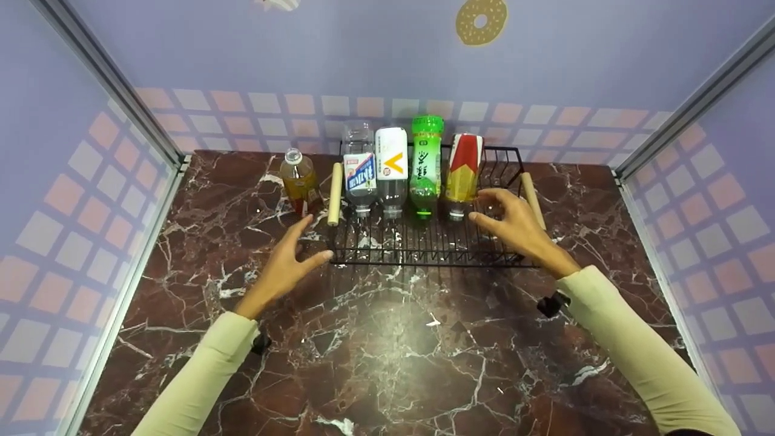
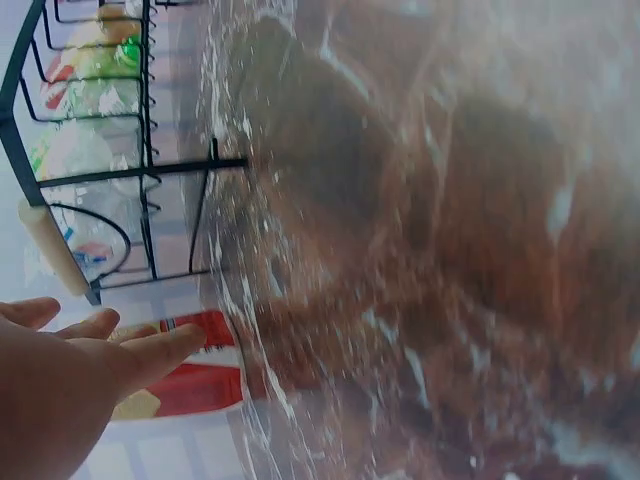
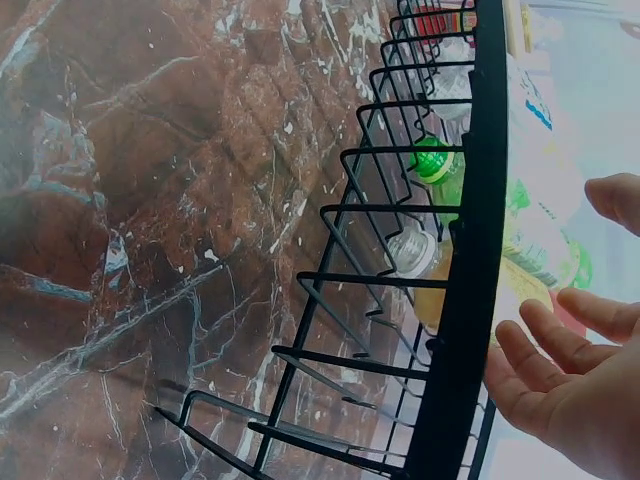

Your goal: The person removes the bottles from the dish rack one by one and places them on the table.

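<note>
My left hand (image 1: 281, 266), fingers spread, is just in front of a bottle with a red and yellow label (image 1: 301, 184), which stands upright on the counter left of a black wire basket (image 1: 424, 264). In the left wrist view its fingers overlap that bottle (image 2: 205, 385). My right hand (image 1: 514, 225) hovers over the basket's right part, fingers loosely bent and holding nothing, close to a red and yellow bottle (image 1: 465, 172). To that bottle's left lie a green bottle (image 1: 426, 160), a white-labelled bottle (image 1: 392, 154) and a clear bottle with a blue and white label (image 1: 360, 172), caps toward me.
The basket has wooden handles at its left (image 1: 334, 194) and right (image 1: 533, 200) ends. Below it is a dark red marbled counter (image 1: 387, 351). A tiled-pattern back wall (image 1: 339, 103) rises behind, and side panels stand left and right.
</note>
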A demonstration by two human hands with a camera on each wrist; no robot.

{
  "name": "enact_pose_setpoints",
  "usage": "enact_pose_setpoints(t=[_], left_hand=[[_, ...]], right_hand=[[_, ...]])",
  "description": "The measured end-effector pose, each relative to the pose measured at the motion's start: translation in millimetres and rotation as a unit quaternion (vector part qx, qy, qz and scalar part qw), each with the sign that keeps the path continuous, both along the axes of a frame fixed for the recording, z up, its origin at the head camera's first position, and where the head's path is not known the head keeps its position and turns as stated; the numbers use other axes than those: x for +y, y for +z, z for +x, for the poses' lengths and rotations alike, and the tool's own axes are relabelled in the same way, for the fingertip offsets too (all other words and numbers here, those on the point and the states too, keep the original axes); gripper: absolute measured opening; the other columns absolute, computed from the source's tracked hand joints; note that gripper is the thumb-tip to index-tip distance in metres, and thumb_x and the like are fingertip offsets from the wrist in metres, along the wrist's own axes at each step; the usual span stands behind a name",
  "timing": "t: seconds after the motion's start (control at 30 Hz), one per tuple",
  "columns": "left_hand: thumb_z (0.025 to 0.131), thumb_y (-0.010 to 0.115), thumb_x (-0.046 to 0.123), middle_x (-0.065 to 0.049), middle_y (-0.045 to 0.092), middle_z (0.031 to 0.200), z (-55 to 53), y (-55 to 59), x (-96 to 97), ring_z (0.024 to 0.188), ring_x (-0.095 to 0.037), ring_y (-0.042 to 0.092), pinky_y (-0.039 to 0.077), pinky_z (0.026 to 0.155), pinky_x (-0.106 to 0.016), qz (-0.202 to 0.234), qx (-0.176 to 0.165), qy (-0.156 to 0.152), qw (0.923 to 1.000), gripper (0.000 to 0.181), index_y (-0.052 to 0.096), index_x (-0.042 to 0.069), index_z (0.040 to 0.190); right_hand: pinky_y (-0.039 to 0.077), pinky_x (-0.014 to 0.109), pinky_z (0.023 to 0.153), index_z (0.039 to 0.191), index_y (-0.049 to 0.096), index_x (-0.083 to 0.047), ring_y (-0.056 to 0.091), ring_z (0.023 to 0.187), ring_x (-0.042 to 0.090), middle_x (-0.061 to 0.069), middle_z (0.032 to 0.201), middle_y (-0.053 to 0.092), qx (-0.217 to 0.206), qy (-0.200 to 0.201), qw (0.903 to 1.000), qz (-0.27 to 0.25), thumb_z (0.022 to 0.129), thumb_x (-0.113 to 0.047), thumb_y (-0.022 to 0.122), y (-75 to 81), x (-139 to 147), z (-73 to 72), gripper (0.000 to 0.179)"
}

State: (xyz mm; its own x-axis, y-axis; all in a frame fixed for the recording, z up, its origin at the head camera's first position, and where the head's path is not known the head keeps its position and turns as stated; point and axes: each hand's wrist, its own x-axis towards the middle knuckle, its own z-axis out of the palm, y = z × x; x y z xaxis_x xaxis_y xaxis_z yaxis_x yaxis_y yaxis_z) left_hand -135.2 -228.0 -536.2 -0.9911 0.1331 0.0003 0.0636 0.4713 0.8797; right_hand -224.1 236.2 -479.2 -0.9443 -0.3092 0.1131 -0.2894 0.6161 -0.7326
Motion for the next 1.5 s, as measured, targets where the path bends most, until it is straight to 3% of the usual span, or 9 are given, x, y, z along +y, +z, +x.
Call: enact_pose_setpoints(t=[0.13, 0.3, 0.53, 0.8, 1.17, 1.5], left_hand=[[0.098, 0.084, 0.04, -0.018, 0.019, 0.182, 6.5, 1.6, 9.5, 0.164, -0.047, 0.024, 0.027, 0.13, -0.07, -0.005, 0.001, -0.022, 0.9998, 0.103, 0.022, 0.014, 0.177], [0.096, 0.087, 0.039, -0.021, 0.017, 0.182, 9.3, 0.2, 18.4, 0.166, -0.047, 0.019, 0.016, 0.132, -0.071, -0.015, 0.004, -0.034, 0.9993, 0.11, 0.019, 0.009, 0.177], [0.09, 0.092, 0.042, -0.022, 0.012, 0.183, 9.0, -4.6, 27.3, 0.166, -0.047, 0.018, 0.018, 0.131, -0.072, 0.007, -0.014, -0.026, 0.9996, 0.122, 0.012, 0.015, 0.178], [0.09, 0.095, 0.025, -0.027, 0.01, 0.181, 6.1, -9.7, 39.1, 0.165, -0.046, 0.024, 0.034, 0.13, -0.062, 0.087, -0.03, -0.021, 0.9955, 0.129, 0.001, 0.011, 0.178], [0.088, 0.095, 0.028, -0.026, 0.007, 0.182, 0.2, -11.5, 48.7, 0.162, -0.05, 0.029, 0.029, 0.129, -0.069, 0.092, -0.019, -0.011, 0.9955, 0.135, -0.005, 0.018, 0.178], [0.088, 0.096, 0.031, -0.027, 0.013, 0.181, -2.4, -10.5, 51.9, 0.163, -0.044, 0.031, 0.025, 0.131, -0.068, 0.116, -0.019, -0.005, 0.993, 0.134, -0.002, 0.014, 0.178]], right_hand=[[0.055, 0.057, 0.109, 0.148, 0.06, 0.006, 0.067, 0.125, 0.044, 0.026, 0.141, 0.067, -0.014, -0.016, 0.9998, -0.001, 0.103, -0.024, 0.08, -3.1, 2, -6.7, 0.058], [0.051, 0.057, 0.114, 0.15, 0.057, 0.007, 0.062, 0.133, 0.043, 0.027, 0.144, 0.065, -0.025, -0.033, 0.9991, 0.007, 0.103, -0.028, 0.078, -9.4, 1, -15.9, 0.062], [0.047, 0.058, 0.119, 0.155, 0.052, 0.007, 0.057, 0.139, 0.044, 0.028, 0.151, 0.06, -0.064, -0.048, 0.9968, 0.007, 0.105, -0.035, 0.076, -15.2, 1, -27.1, 0.07], [0.048, 0.059, 0.119, 0.156, 0.05, 0.004, 0.058, 0.139, 0.044, 0.027, 0.153, 0.059, -0.092, -0.046, 0.9945, 0.022, 0.104, -0.043, 0.075, -16.0, -4, -39.4, 0.074], [0.05, 0.057, 0.117, 0.156, 0.048, 0.006, 0.059, 0.14, 0.045, 0.027, 0.153, 0.06, -0.11, -0.041, 0.9931, 0.008, 0.105, -0.037, 0.074, -15.3, -11, -55.2, 0.071], [0.053, 0.052, 0.113, 0.16, 0.04, 0.007, 0.06, 0.136, 0.04, 0.028, 0.152, 0.059, -0.138, -0.052, 0.9886, -0.029, 0.104, -0.035, 0.074, -18.7, -13, -64.1, 0.078]])
